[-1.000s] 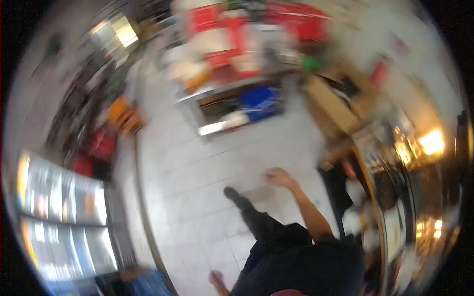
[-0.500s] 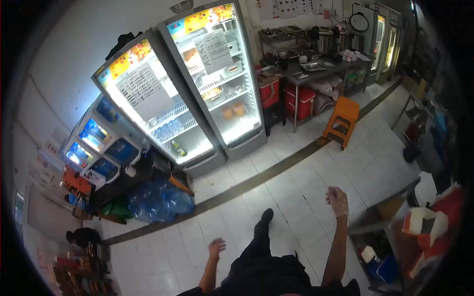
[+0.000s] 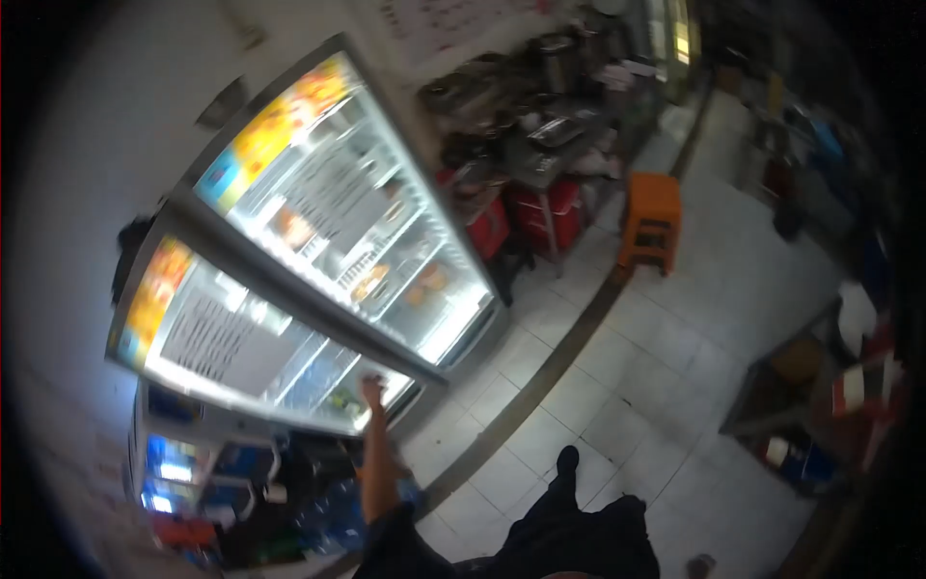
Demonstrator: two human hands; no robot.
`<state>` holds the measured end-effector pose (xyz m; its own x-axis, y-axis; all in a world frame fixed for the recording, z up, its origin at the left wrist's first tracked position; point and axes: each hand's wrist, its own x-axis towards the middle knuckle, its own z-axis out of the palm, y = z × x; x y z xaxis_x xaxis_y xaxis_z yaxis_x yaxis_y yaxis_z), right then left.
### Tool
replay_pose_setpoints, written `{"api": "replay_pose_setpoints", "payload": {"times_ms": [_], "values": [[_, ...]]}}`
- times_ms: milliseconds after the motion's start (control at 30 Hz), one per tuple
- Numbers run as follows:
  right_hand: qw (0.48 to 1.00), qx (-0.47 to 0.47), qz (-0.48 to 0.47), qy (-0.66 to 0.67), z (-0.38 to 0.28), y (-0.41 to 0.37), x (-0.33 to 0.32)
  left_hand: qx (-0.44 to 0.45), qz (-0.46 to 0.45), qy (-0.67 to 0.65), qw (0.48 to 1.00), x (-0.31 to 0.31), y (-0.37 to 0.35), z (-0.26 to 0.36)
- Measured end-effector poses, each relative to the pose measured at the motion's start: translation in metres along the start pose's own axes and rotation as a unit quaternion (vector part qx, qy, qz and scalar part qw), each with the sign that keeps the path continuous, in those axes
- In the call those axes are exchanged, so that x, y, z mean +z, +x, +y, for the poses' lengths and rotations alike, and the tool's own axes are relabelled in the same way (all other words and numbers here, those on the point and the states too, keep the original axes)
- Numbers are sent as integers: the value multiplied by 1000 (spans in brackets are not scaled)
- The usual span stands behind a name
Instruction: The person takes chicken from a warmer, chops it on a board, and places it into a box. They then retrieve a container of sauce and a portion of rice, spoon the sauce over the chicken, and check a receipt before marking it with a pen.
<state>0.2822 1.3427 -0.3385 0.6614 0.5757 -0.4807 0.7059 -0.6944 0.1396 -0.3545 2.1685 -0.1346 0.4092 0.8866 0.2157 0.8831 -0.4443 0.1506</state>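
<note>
My left hand [image 3: 373, 388] is raised in front of the lower part of the left glass-door fridge [image 3: 236, 338]. Its fingers are smeared by motion, and contact with the door cannot be made out. A handwritten sheet is stuck on that fridge's glass; bottles and a green item show on its lower shelves. Beside it stands the right glass-door fridge [image 3: 357, 212], lit inside, with food containers on its racks and another paper on the door. Low at the bottom edge, my right hand [image 3: 701, 565] is only a dark blur over the floor.
An orange stool [image 3: 652, 222] stands on the tiles near a metal table with red boxes [image 3: 545, 214] beneath. Large blue water bottles [image 3: 338, 516] lie at the lower left. A shelf unit [image 3: 786, 386] with assorted items is on the right.
The view has tilted and swung, and the fridges now sit lower and further left. My left hand has risen toward the left fridge; my right hand has dropped to the bottom edge.
</note>
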Motion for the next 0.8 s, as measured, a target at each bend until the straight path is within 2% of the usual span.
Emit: {"api": "replay_pose_setpoints", "payload": {"times_ms": [33, 67, 133, 167, 200, 233, 267, 300, 333, 367, 400, 433, 500, 533, 600, 633, 700, 733, 800], "values": [[999, -36, 15, 13, -16, -50, 18, 16, -5, -19, 1000, 1, 31, 22], [998, -40, 25, 32, -37, -128, 41, 57, -23, -51, 997, 31, 84, 57], [996, 26, 40, 81, -51, -150, 73, 198, -92, -141, 966, 118, 166, 189], [990, 83, 44, 105, -28, -133, 82, 282, -144, -189, 930, 157, 172, 281], [981, 139, 47, 123, -21, -119, 92, 357, -198, -231, 883, 184, 148, 365], [972, 184, 57, 134, -27, -115, 51, 420, -247, -264, 832, 201, 114, 429], [965, 212, 74, 138, -35, -121, 13, 467, -286, -287, 786, 205, 78, 474], [962, 216, 96, 137, -57, -133, -16, 494, -317, -300, 752, 209, 48, 496], [964, 194, 127, 126, -79, -180, -31, 503, -334, -309, 735, 211, 30, 504], [807, 331, 95, 480, -97, -188, -45, 499, -339, -315, 733, 213, 23, 505], [518, 393, 55, 758, -117, -188, -55, 486, -339, -318, 740, 214, 23, 497], [512, 388, 61, 764, -126, -187, -51, 467, -337, -316, 754, 211, 22, 483], [554, 461, -50, 691, -136, -193, -37, 431, -337, -319, 774, 216, 19, 462], [547, 466, -42, 695, -135, -202, -27, 414, -339, -324, 780, 220, 11, 457], [595, 471, 55, 649, -122, -223, 12, 388, -345, -334, 787, 217, -9, 468], [582, 479, 65, 654, -108, -236, 32, 378, -347, -336, 790, 218, -17, 475], [707, 374, 150, 581, -73, -263, 70, 363, -352, -337, 794, 219, -32, 506], [693, 389, 164, 585, -74, -286, 36, 358, -355, -340, 794, 225, -42, 529], [529, 577, 49, 620, -18, -338, -63, 343, -366, -344, 794, 242, -74, 574]]}}
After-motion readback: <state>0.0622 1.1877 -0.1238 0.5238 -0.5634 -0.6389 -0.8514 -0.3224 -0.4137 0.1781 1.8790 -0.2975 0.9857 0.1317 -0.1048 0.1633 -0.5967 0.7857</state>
